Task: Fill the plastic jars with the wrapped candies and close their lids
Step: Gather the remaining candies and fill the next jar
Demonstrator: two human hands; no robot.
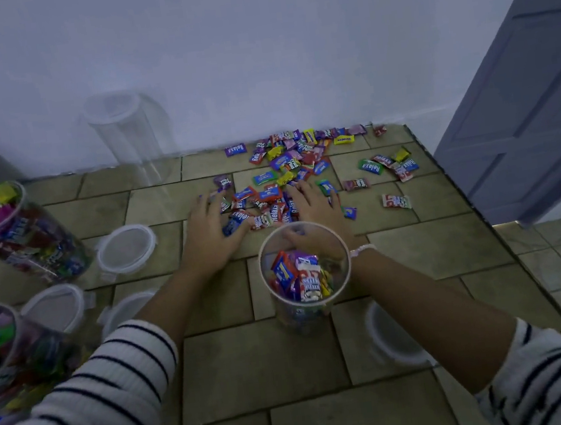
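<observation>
Tiled floor (257,368) carries all items. The partly filled jar (287,318) stands open at centre. Two full jars, one at its 10 o'clock (25,238) and one at 8 o'clock (5,355), are lidless. The empty jar (130,135) stands at 11 o'clock by the wall. The candy pile (300,159) lies at 12 o'clock. The left hand (209,236), fingers straight and spread, presses flat against the pile's near edge. The right hand (315,215), fingers spread wide, rests on the same candies just behind the jar rim. Loose lids (126,248) lie at 10, 9 and 4 o'clock.

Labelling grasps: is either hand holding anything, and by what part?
Nothing gripped: left hand and right hand press flat against the candy pile from both sides.
</observation>
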